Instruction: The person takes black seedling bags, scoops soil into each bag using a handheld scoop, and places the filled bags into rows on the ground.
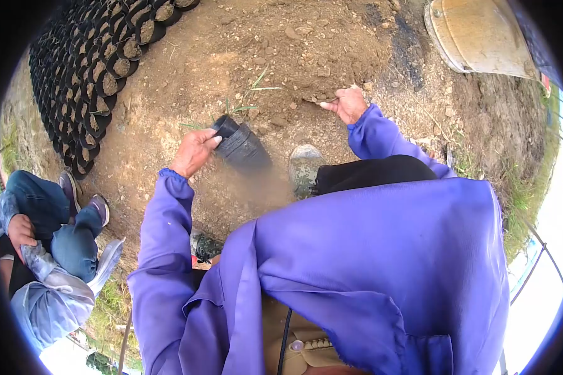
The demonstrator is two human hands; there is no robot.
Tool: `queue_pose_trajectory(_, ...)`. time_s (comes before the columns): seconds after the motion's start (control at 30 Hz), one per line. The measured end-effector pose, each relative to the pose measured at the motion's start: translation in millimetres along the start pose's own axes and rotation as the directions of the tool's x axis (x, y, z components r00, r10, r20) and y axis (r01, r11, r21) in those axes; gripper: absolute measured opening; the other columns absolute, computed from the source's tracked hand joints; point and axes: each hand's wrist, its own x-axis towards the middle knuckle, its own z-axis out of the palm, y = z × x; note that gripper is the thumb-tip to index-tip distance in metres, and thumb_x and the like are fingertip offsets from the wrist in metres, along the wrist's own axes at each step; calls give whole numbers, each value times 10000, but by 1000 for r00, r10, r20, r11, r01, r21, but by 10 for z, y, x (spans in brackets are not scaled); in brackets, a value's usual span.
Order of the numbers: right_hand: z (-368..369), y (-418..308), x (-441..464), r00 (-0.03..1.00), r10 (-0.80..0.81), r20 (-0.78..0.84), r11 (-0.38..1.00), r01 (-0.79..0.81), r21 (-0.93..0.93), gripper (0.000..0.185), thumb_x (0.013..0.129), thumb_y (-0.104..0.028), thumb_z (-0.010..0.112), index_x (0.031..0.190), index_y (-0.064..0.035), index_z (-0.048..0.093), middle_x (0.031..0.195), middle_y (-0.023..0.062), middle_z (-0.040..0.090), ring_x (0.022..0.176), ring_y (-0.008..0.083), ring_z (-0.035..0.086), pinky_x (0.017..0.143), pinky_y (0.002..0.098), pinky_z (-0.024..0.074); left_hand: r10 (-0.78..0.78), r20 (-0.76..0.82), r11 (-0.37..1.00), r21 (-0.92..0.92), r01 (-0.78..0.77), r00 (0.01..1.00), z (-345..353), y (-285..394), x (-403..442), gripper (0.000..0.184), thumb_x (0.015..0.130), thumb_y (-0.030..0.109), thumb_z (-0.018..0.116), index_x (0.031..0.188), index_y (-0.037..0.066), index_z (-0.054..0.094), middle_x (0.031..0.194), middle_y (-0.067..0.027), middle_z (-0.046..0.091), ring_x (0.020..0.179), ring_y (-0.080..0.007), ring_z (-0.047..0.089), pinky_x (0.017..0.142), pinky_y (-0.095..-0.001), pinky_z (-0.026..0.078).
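Note:
Near the middle of the head view, my left hand [197, 150] pinches the rim of a stack of black plastic pots [247, 150], which lies tilted above the soil. My right hand [347, 105] is at the edge of a loose soil pile [313, 59], its fingers closed round a small thin tool [313, 100] whose tip meets the soil. Most of that tool is hidden by the hand or dirt. Green grass blades [256, 87] stick up between the two hands.
Many soil-filled black pots [100, 75] stand in rows at the upper left. A person in jeans [75, 244] sits at the left. A worn, dirty tan container [481, 34] lies at the upper right. My shoe [305, 169] is below the soil pile.

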Motion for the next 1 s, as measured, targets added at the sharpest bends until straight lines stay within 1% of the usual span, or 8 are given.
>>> queue_pose_trajectory(0.07, 98, -97, -231, 998, 31, 51, 999, -30, -17, 523, 832, 99, 397, 1302, -9, 195, 1098, 173, 523, 848, 317, 640, 629, 444, 609, -101, -70, 993, -72, 96, 992, -81, 70, -68, 132, 865, 109, 608, 937, 9, 656, 731, 3, 600, 668, -88, 532, 619, -276, 444)
queue_pose_trajectory(0.2, 326, -183, -254, 967, 18, 255, 999, -9, -36, 529, 821, 112, 404, 1300, -50, 246, 1106, 128, 523, 863, 280, 621, 658, 462, 606, 473, -534, 877, 361, -317, 701, -65, 333, -161, 105, 790, 43, 656, 896, 48, 660, 794, -64, 625, 696, -180, 593, 613, -305, 458)
queue_pose_trajectory(0.37, 919, -243, -238, 941, -7, 338, 994, 43, -98, 430, 860, 103, 404, 1269, -3, 325, 1003, 108, 559, 859, 250, 636, 683, 446, 609, 663, -472, 728, 588, -352, 581, -25, 403, 63, 170, 712, 32, 703, 868, 68, 647, 803, -106, 608, 775, -292, 612, 662, -340, 474)
queue_pose_trajectory(0.5, 1245, -334, -175, 900, 12, 436, 990, 49, -129, 366, 878, 94, 391, 1235, 28, 344, 1018, 124, 563, 881, 260, 638, 693, 430, 611, 166, -436, 984, 18, -176, 885, -76, 441, 139, 140, 836, 139, 645, 950, 58, 647, 862, -68, 661, 718, -184, 634, 603, -286, 491)
queue_pose_trajectory(0.6, 1457, -394, -224, 892, -3, 453, 980, 92, -175, 386, 876, 90, 382, 1256, 23, 355, 1130, 166, 561, 948, 299, 633, 675, 402, 618, -112, -115, 737, -676, 5, 987, -111, 465, 175, 232, 939, 172, 525, 1093, 26, 619, 919, -62, 680, 632, -114, 632, 511, -206, 493)
queue_pose_trajectory(0.77, 1559, 29, -164, 897, 83, 433, 967, 33, -254, 429, 828, 92, 452, 1242, 42, 356, 1072, 177, 575, 832, 291, 659, 622, 358, 618, -177, -321, 894, -448, 15, 930, -50, 316, 217, 201, 923, 183, 534, 958, 17, 643, 835, -61, 673, 641, -130, 644, 481, -266, 444)
queue_pose_trajectory(0.9, 1611, 230, -105, 915, 105, 390, 957, 13, -289, 464, 827, 83, 461, 1275, 31, 350, 1078, 159, 569, 839, 267, 652, 601, 350, 617, 195, -688, 978, 86, -188, 699, -121, 214, 91, 145, 856, 166, 606, 893, 29, 634, 788, -103, 639, 667, -229, 638, 578, -357, 468)
queue_pose_trajectory(1.0, 1718, 193, -68, 882, 145, 449, 945, 12, -328, 352, 857, 70, 434, 1194, -24, 393, 1045, 95, 572, 908, 252, 632, 668, 410, 614, 536, -632, 822, 540, -178, 559, -194, -24, 36, 126, 775, 125, 640, 898, 104, 659, 828, -120, 602, 780, -323, 601, 659, -396, 485)
